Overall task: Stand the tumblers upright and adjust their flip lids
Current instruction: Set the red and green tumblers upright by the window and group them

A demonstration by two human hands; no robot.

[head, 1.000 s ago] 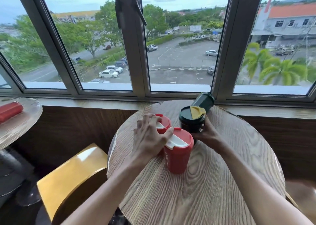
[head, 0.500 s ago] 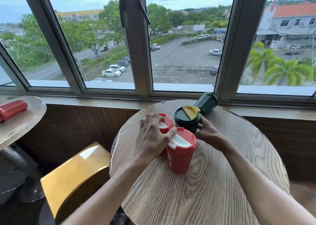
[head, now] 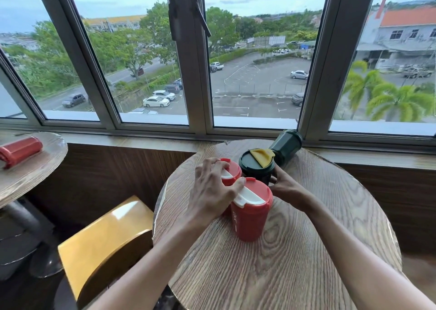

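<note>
Three tumblers stand upright close together on the round wooden table (head: 295, 262). The near red tumbler (head: 251, 217) has a white flip lid. Behind it stands a second red tumbler (head: 232, 174), and my left hand (head: 212, 191) lies over its lid, thumb against the near tumbler's lid. A dark green tumbler (head: 256, 168) with its yellow flip lid raised stands to the right; my right hand (head: 286, 188) grips its side. Another dark green tumbler (head: 286, 145) lies tipped against the window sill.
A yellow chair (head: 103, 246) stands left of the table. A second round table (head: 28, 168) at far left carries a red tumbler (head: 20, 150) lying on its side. The window frame (head: 316, 73) runs just behind the table.
Both hands have stayed on the tumblers. The view has shifted slightly, and the green tumbler has barely moved.
</note>
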